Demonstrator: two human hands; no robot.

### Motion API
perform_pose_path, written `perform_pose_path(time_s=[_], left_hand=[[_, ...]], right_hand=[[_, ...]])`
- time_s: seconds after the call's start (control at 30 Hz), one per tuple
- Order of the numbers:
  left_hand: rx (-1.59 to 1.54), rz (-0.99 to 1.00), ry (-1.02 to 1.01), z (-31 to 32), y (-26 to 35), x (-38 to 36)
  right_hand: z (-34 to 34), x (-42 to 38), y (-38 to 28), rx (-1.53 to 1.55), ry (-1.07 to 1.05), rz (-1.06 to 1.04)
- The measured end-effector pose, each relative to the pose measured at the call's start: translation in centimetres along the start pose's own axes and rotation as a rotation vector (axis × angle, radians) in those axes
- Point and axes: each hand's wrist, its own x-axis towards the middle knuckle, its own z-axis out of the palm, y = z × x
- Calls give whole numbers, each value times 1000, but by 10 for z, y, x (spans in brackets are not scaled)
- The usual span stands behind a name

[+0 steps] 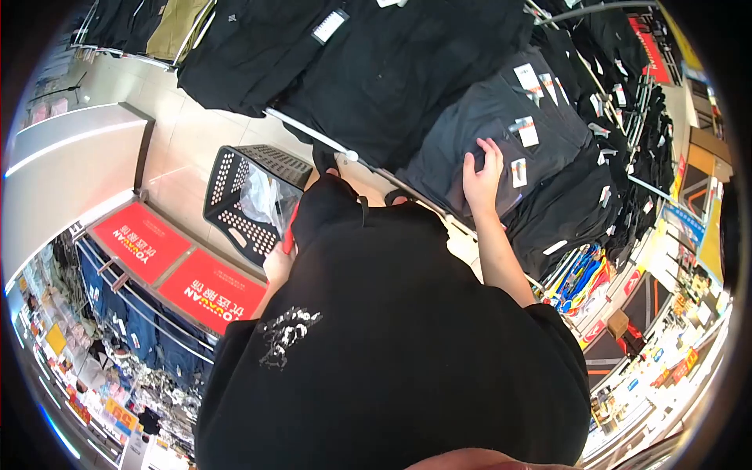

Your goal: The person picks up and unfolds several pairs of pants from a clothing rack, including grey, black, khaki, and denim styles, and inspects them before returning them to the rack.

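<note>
Garments [482,117], dark grey, white-tagged

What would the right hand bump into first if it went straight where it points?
The right hand would likely meet the dark grey garments directly ahead first, though depth is unclear.

Pale floor tiles [176,145] show at upper left, beside a long white panel [78,145] with a dark edge. Below it, two red signs, a left one [125,231] and a right one [207,286], stand side by side with upside-down lettering, and blue jeans [141,333] hang beneath them. A tan garment [171,31] hangs at the top left among dark ones. An orange price sign [121,415] is near the lower left edge. At right are a red banner [648,48], a bunch of bright yellow, blue and red cloth [581,278], and a small brown box [618,323].
</note>
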Motion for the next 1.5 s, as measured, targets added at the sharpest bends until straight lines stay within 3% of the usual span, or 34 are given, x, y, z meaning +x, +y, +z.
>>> perform_pose_path(time_s=[0.07,0.13,0.2,0.27,0.33,0.4,0.47,0.6,0.67,0.7,0.73,0.77,0.83,0.9,0.97,1.07,1.13,1.2,1.27,1.33,1.4,1.47,1.5], left_hand=[[-49,49,-89,-1,-23,23],[-135,56,-96,-10,-37,43],[-127,103,-43,-20,-53,66],[-119,120,107,-20,-69,98],[-128,117,169,-73,-49,118],[-96,91,167,-97,-50,151],[-125,31,165,-117,-51,177],[-161,-14,185,-141,-54,197],[-201,-17,188,-142,-62,202],[-186,-73,71,-144,-67,207],[-175,-12,162,-146,-63,202],[-166,52,258,-149,-57,200],[-220,284,465,-159,-36,208],[-359,522,613,-193,29,210],[-530,790,513,-245,113,198],[-804,1357,322,-304,221,186],[-713,1648,126,-342,264,174],[-332,1830,-294,-381,288,162],[-166,1757,-687,-371,290,162],[-331,1646,-804,-364,283,160],[-525,1545,-733,-362,276,158],[-489,1489,-760,-352,273,167],[-437,1480,-756,-348,274,172]], right_hand=[[35,33,-9,52,74,-135],[65,81,-17,259,98,124],[81,148,3,174,239,181],[80,207,3,-174,451,72],[74,243,-15,-397,400,138],[73,260,-27,-422,140,423],[66,265,-24,-450,-72,483],[81,248,-3,-243,121,330],[77,230,-44,19,182,344],[67,215,-87,137,204,239],[56,203,-106,-8,163,121],[53,191,-113,10,284,-270],[36,158,-161,169,166,-329],[16,128,-202,150,-4,-489],[4,106,-228,218,-32,-638],[-26,87,-279,342,-143,-870],[-47,79,-309,336,-150,-961],[-65,70,-332,397,-101,-931],[-76,58,-339,305,77,-818],[-77,46,-343,280,335,-620],[-79,32,-339,254,459,-341],[-77,28,-340,610,556,-207],[-77,24,-339,626,633,-103]])
